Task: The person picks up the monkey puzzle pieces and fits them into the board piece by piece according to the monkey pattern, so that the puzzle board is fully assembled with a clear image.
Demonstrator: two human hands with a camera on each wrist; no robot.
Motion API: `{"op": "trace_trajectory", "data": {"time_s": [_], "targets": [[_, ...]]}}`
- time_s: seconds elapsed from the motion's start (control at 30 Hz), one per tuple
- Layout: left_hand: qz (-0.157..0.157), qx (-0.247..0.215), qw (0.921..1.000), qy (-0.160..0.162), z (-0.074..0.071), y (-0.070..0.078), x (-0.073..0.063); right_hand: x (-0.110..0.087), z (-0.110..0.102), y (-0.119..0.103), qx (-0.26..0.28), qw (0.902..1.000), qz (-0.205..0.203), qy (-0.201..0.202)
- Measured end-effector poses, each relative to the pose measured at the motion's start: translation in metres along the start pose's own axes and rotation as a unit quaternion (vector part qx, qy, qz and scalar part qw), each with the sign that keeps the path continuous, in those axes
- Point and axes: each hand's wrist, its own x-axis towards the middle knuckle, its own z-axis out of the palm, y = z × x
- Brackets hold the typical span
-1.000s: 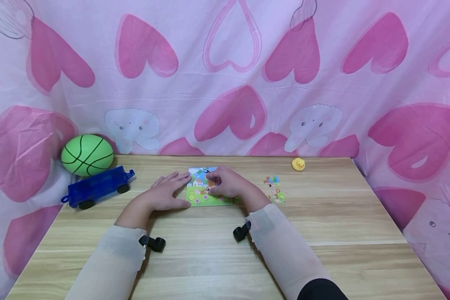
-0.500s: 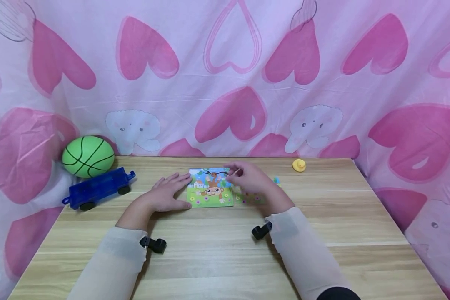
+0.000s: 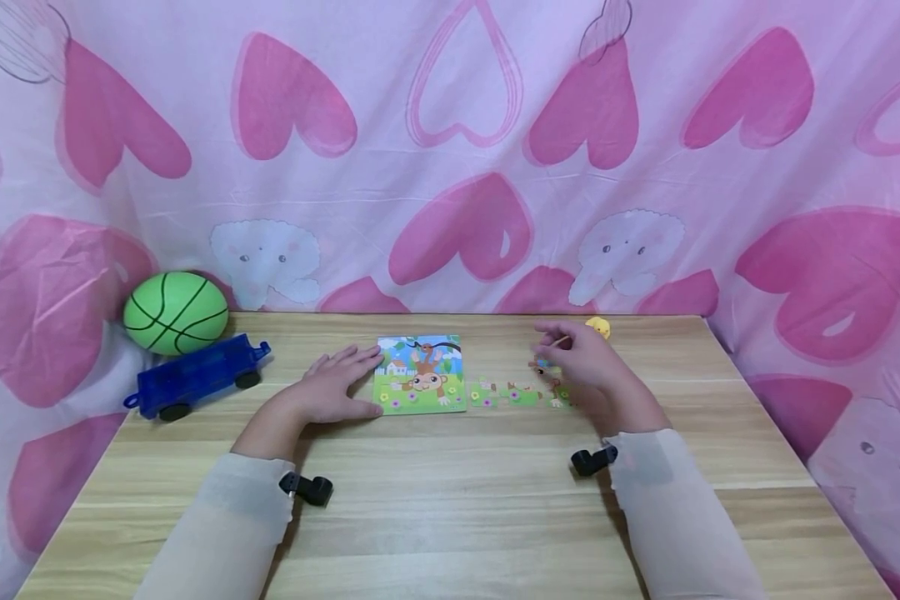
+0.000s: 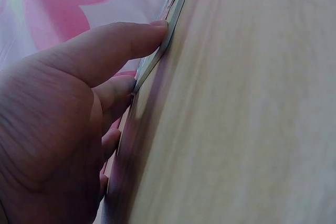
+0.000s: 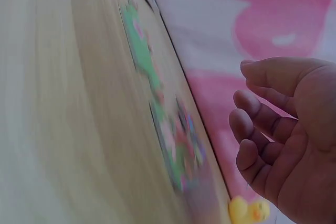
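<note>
In the head view, a puzzle board (image 3: 420,375) with a hanging monkey picture lies flat near the table's far side. My left hand (image 3: 337,385) rests at its left edge, fingers spread, thumb and fingertips against the board; the left wrist view shows the thumb (image 4: 139,40) on its rim. To the right, my right hand (image 3: 581,354) hovers above several loose puzzle pieces (image 3: 521,394). Its thumb and forefinger pinch a small puzzle piece (image 3: 562,342), seen as a thin tan edge in the head view. In the right wrist view, the thumb hides that piece.
A yellow toy duck (image 3: 598,327) sits behind the right hand. At the left edge are a green ball (image 3: 176,312) and a blue toy wagon (image 3: 198,377) with black wheels. A pink heart-patterned cloth (image 3: 461,225) hangs behind the wooden table (image 3: 435,508).
My right hand has lifted off the puzzle board and travelled right with a puzzle piece, uncovering the monkey picture and the row of loose pieces. The left hand stays in place.
</note>
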Motion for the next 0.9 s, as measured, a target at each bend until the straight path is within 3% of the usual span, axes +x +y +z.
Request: {"op": "trace_trajectory", "data": {"time_s": [0.13, 0.43, 0.9], "targets": [[0.0, 0.001, 1.0, 0.0, 0.0, -0.001, 0.001, -0.003, -0.007, 0.014, -0.014, 0.9998, 0.007, 0.008], [0.002, -0.003, 1.0, -0.002, 0.0, 0.0, 0.001, 0.001, -0.008, 0.036, -0.014, 0.9997, -0.02, 0.002], [0.0, -0.004, 1.0, -0.003, 0.001, 0.0, 0.002, 0.005, -0.005, 0.04, -0.014, 0.9998, 0.003, -0.01]]}}
